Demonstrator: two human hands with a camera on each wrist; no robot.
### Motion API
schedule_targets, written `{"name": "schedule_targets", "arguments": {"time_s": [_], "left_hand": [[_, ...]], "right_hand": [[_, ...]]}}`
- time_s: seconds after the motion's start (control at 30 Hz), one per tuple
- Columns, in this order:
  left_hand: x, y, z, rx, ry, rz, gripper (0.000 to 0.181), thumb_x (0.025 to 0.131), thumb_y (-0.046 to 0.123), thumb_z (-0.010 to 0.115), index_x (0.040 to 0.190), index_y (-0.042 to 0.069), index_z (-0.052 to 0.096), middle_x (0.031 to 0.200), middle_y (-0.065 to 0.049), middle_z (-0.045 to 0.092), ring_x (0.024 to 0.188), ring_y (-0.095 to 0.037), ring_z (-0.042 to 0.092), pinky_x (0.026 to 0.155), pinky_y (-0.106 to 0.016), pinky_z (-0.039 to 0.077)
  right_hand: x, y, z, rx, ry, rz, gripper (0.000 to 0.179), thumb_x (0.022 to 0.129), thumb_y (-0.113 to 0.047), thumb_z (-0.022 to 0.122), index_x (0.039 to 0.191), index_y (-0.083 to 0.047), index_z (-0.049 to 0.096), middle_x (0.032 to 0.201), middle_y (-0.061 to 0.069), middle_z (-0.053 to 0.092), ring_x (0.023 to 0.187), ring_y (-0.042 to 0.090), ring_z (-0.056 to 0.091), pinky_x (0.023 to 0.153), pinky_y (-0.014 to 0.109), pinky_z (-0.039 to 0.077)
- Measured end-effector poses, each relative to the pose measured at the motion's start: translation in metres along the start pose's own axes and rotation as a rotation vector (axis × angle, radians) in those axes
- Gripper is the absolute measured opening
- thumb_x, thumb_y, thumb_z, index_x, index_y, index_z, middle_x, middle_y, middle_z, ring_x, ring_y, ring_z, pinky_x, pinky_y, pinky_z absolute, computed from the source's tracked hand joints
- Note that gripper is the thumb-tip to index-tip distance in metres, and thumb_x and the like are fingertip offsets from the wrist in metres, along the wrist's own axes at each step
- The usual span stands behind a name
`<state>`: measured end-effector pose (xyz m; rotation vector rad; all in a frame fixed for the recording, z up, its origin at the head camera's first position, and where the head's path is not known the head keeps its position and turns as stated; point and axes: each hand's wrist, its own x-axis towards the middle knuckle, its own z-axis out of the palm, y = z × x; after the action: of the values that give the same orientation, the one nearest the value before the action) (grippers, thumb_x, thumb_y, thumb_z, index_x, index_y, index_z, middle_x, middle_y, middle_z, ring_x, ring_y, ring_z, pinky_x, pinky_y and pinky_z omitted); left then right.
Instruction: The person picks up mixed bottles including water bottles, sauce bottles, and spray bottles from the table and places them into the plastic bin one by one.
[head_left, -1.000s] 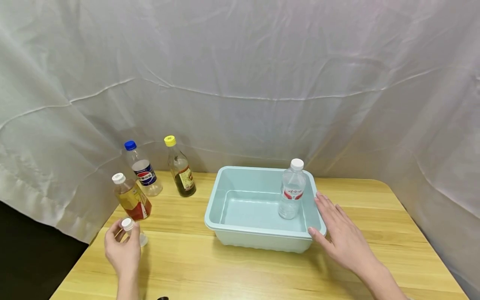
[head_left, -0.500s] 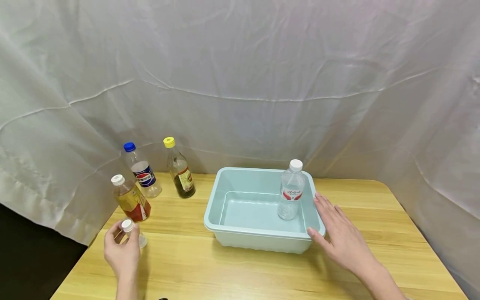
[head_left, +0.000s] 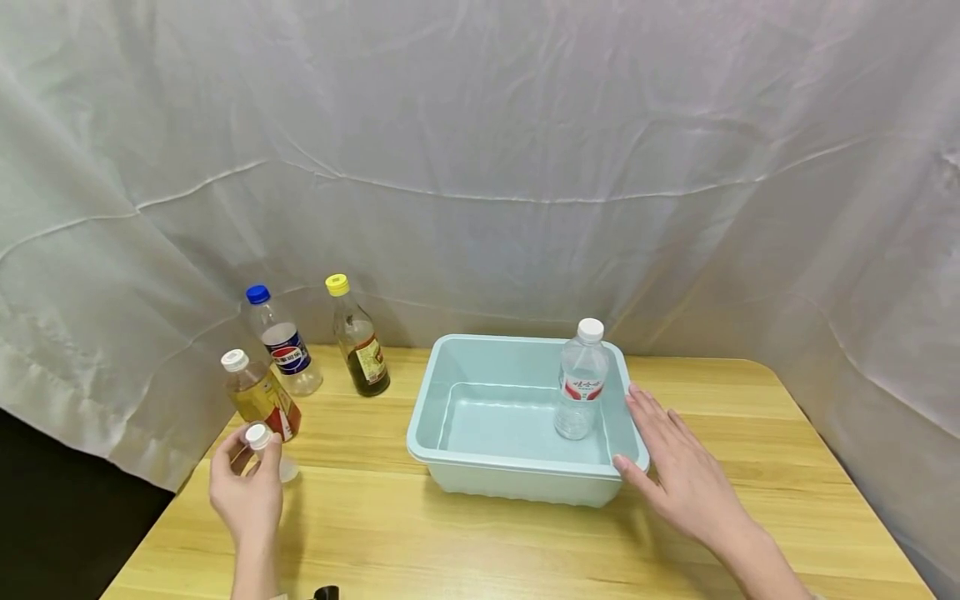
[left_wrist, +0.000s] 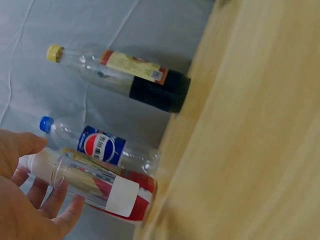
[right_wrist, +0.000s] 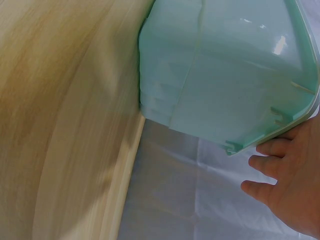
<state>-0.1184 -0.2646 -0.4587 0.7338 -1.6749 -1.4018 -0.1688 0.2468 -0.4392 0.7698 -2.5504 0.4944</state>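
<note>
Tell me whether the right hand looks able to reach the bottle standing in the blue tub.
Probably yes: the empty right hand rests against the open tub, and the bottle stands near that side, uncovered.

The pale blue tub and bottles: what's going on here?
A person's left hand holds a small clear bottle near its white cap. The right hand touches the rim of the pale blue plastic tub, where a larger clear bottle with a white cap stands. On the wooden table are a yellow-capped bottle, a blue-capped bottle and a bottle labelled yellow and red.

Pale aqua tub (head_left: 517,486), wood-grained yellow table (head_left: 450,554), blue bottle cap (head_left: 258,294)
</note>
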Motion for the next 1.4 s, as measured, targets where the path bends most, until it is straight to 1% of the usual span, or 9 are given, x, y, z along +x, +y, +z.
{"name": "schedule_targets", "arguments": {"time_s": [0.27,0.33,0.5,0.67,0.77,0.87,0.97,1.23,1.4], "left_hand": [[-0.002,0.020,0.013,-0.087,-0.016,0.007,0.045,0.092,0.009,0.076,0.135,0.002,0.062,0.119,0.014,0.056,0.108,-0.006,0.057,0.087,-0.012,0.049],[-0.003,0.025,0.016,-0.108,-0.021,0.016,0.045,0.092,0.007,0.076,0.135,0.003,0.063,0.117,0.013,0.057,0.106,-0.007,0.057,0.086,-0.012,0.049],[-0.005,0.036,0.026,-0.178,-0.035,0.045,0.043,0.091,0.001,0.076,0.132,0.003,0.064,0.109,0.008,0.060,0.099,-0.008,0.059,0.083,-0.010,0.049],[-0.006,0.048,0.036,-0.213,-0.059,0.072,0.044,0.090,-0.002,0.075,0.132,0.004,0.065,0.111,0.008,0.062,0.101,-0.008,0.060,0.086,-0.012,0.049],[-0.007,0.057,0.043,-0.224,-0.076,0.097,0.044,0.090,-0.002,0.075,0.132,0.002,0.065,0.113,0.007,0.062,0.103,-0.010,0.061,0.087,-0.014,0.050],[-0.010,0.064,0.049,-0.217,-0.102,0.120,0.044,0.090,-0.001,0.076,0.132,0.005,0.066,0.117,0.004,0.063,0.106,-0.010,0.061,0.087,-0.014,0.050],[-0.014,0.072,0.054,-0.207,-0.136,0.150,0.042,0.091,0.001,0.076,0.132,0.008,0.066,0.122,-0.001,0.064,0.107,-0.010,0.062,0.086,-0.015,0.051],[-0.027,0.090,0.068,-0.225,-0.226,0.232,0.041,0.092,0.001,0.076,0.132,0.004,0.065,0.124,0.000,0.063,0.109,-0.012,0.063,0.087,-0.014,0.053],[-0.033,0.099,0.077,-0.234,-0.323,0.271,0.041,0.094,0.001,0.075,0.133,0.002,0.064,0.120,0.002,0.062,0.112,-0.014,0.064,0.089,-0.015,0.054]], "right_hand": [[0.000,0.000,0.000,0.000,-0.002,0.004,0.080,0.101,-0.039,0.065,0.162,-0.002,0.031,0.169,0.013,0.030,0.151,0.037,0.035,0.130,0.038,0.016],[0.000,0.001,0.000,0.000,0.002,0.002,0.080,0.101,-0.039,0.065,0.162,-0.002,0.031,0.169,0.014,0.031,0.151,0.038,0.035,0.130,0.034,0.013],[0.001,0.001,0.000,-0.001,0.006,-0.001,0.080,0.100,-0.039,0.066,0.162,-0.002,0.031,0.168,0.015,0.032,0.150,0.039,0.036,0.129,0.038,0.017],[0.001,0.001,0.000,0.002,0.004,-0.003,0.080,0.101,-0.039,0.066,0.162,-0.002,0.031,0.168,0.015,0.032,0.150,0.039,0.036,0.130,0.034,0.013],[0.002,0.002,0.000,0.003,0.002,-0.003,0.080,0.101,-0.039,0.066,0.162,-0.002,0.031,0.168,0.015,0.032,0.150,0.039,0.036,0.129,0.038,0.016],[0.001,0.002,0.000,0.001,0.001,-0.003,0.079,0.101,-0.039,0.066,0.162,-0.002,0.031,0.168,0.014,0.032,0.151,0.037,0.036,0.128,0.045,0.023],[0.001,0.003,0.000,-0.001,-0.001,-0.002,0.079,0.101,-0.039,0.066,0.162,-0.002,0.031,0.168,0.013,0.031,0.152,0.035,0.034,0.127,0.046,0.024],[0.000,0.003,0.001,-0.003,0.006,-0.010,0.079,0.101,-0.039,0.066,0.162,-0.002,0.032,0.168,0.014,0.032,0.152,0.035,0.035,0.129,0.036,0.018],[-0.001,0.003,0.001,0.000,0.008,-0.008,0.079,0.100,-0.038,0.066,0.162,-0.002,0.033,0.168,0.013,0.032,0.152,0.034,0.034,0.129,0.037,0.019]]}}
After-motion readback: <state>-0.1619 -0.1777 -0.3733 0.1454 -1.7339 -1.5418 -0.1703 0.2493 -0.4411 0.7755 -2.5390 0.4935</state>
